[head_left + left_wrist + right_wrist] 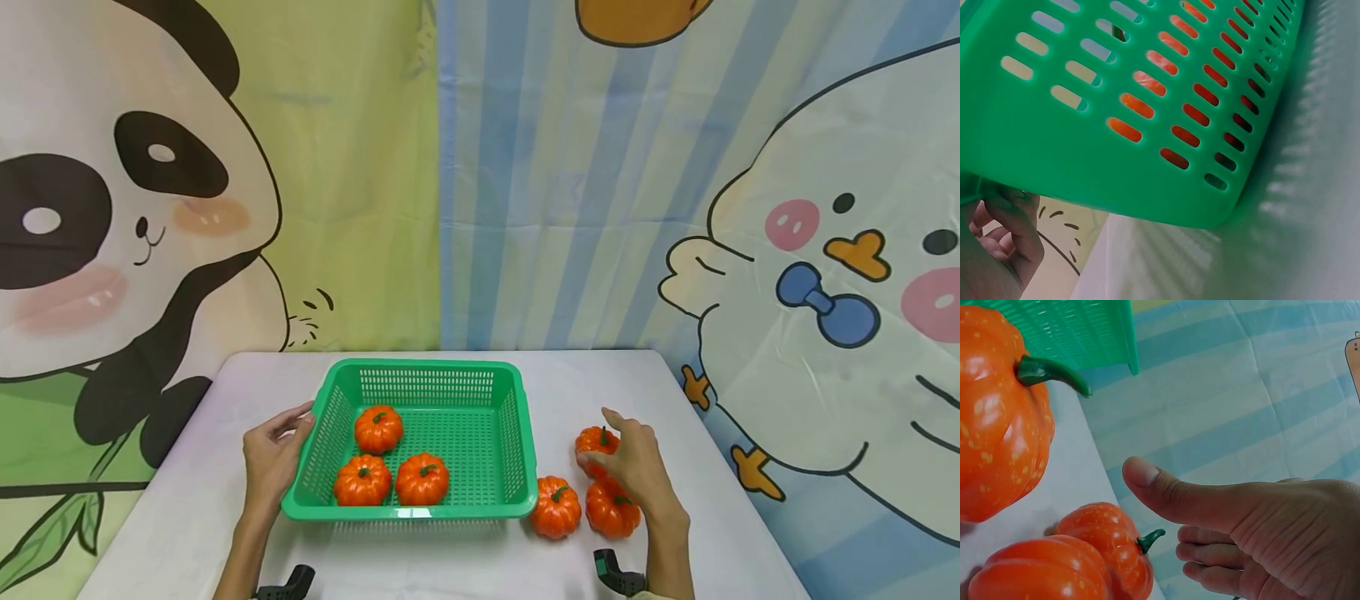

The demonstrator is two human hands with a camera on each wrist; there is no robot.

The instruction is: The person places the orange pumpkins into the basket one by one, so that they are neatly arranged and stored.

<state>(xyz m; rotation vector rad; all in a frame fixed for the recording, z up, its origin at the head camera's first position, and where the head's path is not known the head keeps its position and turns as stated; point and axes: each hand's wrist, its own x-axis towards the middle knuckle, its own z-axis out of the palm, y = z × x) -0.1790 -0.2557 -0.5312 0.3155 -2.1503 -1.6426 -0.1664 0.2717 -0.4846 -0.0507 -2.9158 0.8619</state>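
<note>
We've got a white table (592,379): green basket (472,450) on it, three orange pumpkins (551,517) directly on the surface, right of the basket, grouped close together.

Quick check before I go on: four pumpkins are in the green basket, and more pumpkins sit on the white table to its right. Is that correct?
Not quite: the head view shows three pumpkins in the green basket, not four. The rest stands: more pumpkins sit on the white table to its right.
</note>
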